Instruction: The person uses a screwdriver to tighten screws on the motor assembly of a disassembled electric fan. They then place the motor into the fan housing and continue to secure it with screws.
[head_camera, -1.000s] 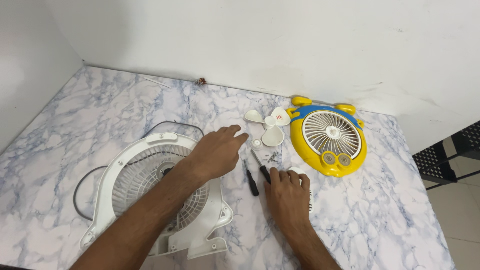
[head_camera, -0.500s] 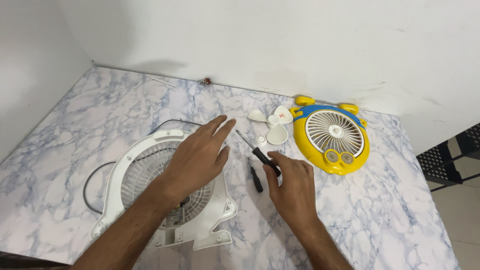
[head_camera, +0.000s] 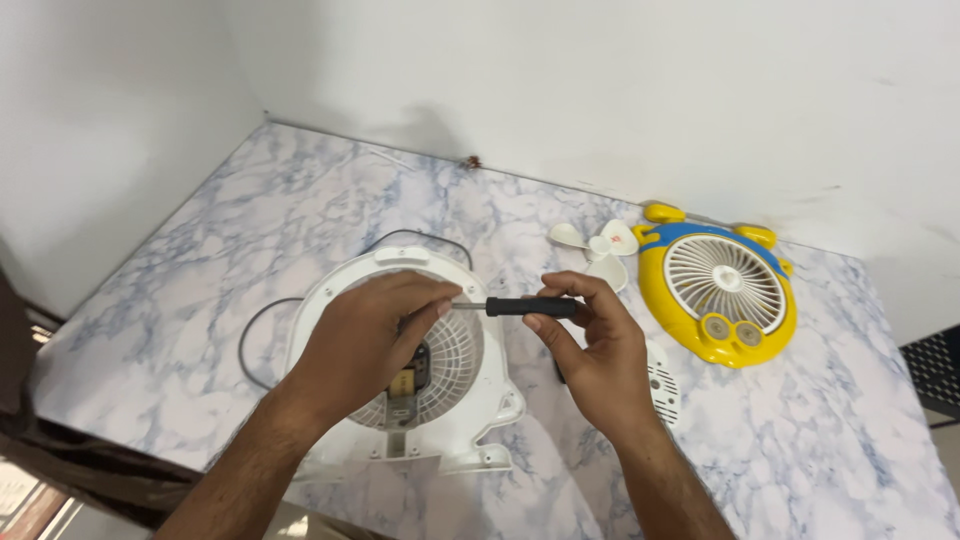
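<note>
Right hand (head_camera: 590, 350) pinches the black-handled screwdriver (head_camera: 525, 307) above the bench (head_camera: 200, 260); left hand (head_camera: 370, 340) lies spread on the white fan housing (head_camera: 460, 400), fingertips meeting the shaft. Housing appears light, brittle plastic; best held by its rim.

No packages, labels, signs, screens apparently visible

2 bare forearms, no sleeves, fingers (head_camera: 560, 283) without rings
</note>
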